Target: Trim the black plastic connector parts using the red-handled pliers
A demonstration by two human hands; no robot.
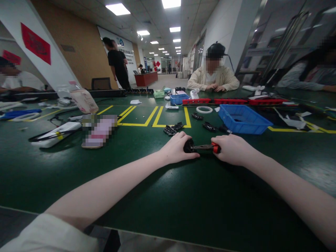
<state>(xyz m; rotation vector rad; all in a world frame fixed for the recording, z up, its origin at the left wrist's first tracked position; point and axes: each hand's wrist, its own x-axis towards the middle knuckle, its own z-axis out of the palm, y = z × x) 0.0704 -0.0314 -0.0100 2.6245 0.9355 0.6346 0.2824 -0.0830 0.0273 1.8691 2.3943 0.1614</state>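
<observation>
My left hand (pixel 177 148) is closed around a small black part (pixel 188 145), whose exact kind I cannot make out. My right hand (pixel 231 149) grips a pair of long-nose pliers (pixel 204 147) by the red and black handles. The pliers point left, and their tips meet the black part at my left fingers. Just beyond my left hand, several black pieces (pixel 170 130) lie in a small pile on the green table (pixel 147 196). Another black piece (pixel 209 126) rests farther right, near a blue bin.
The blue bin (pixel 244 120) stands beyond my right hand. A white ring (pixel 204 109) and red strips (pixel 228 101) lie farther back. On the left are a white device (pixel 56 134), a pixelated flat object (pixel 101 131) and a plastic bottle (pixel 83 98). Across the table sits a person (pixel 213 75).
</observation>
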